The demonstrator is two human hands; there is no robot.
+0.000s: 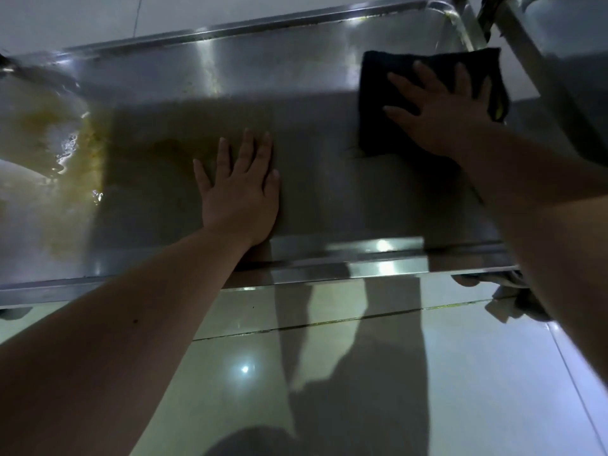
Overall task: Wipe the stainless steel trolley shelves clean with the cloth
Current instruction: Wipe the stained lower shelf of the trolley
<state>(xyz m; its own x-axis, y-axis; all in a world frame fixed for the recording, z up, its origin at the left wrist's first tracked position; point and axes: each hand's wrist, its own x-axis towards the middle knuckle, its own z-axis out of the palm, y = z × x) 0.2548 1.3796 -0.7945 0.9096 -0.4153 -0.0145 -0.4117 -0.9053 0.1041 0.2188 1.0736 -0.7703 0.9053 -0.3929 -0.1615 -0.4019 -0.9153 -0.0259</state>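
**Wipe Stroke: Cloth Position and Direction of Travel**

Reference landmark: the corner post (462, 28) at the far right end of the shelf (312, 77).

1. Cloth. The dark folded cloth (378, 93) lies flat on the shelf, just beside the corner post, on its near-left side. One folded edge shows a yellowish lining.

2. Right hand. The right hand (441, 116) rests palm down on the cloth. Its fingers (424, 74) are straight and spread, pressing the cloth to the steel. They do not curl round it or pinch it.

3. Left hand. The left hand (240, 192) lies flat on bare steel with its fingers extended and holding nothing. It sits well away from the post, toward the near rim (378, 258), and appears to serve as a brace.

4. Soiling. A yellowish stain (75, 153) covers the shelf end farthest from the post, well apart from the cloth. The left hand lies between the two.

5. Governing relation. The shelf's long axis runs from the post to the stained end. The stain lies to the left of the right hand's fingers, along that axis. The likely stroke therefore travels away from the post. The left hand is nearer the stain but carries no cloth, and it probably obstructs a near-rim pass.
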